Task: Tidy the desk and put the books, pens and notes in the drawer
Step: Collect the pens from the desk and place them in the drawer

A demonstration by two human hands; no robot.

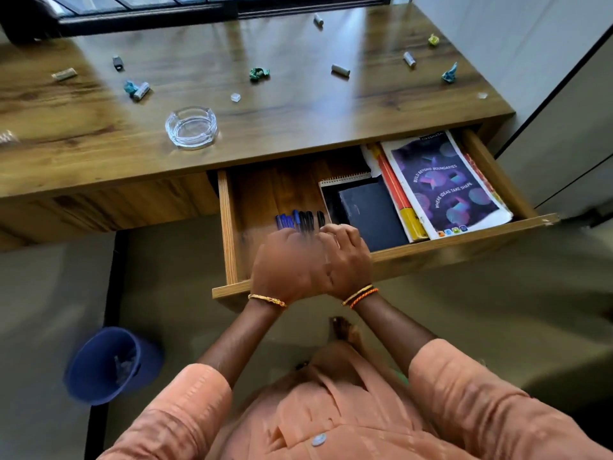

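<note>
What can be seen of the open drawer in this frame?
The drawer is pulled well out from under the desk top, light wood walls with a darker wood-grain floor. Along its right side lies a stack of books topped by a purple-covered book; beside that, a black notebook lies on a spiral pad. Blue and black pens lie in a row left of those. Both hands, the left hand and right hand, hover over its front, blurred.

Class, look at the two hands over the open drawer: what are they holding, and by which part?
Both hands are on the bunch of pens, near the lower ends; blur hides the exact grip.
</note>
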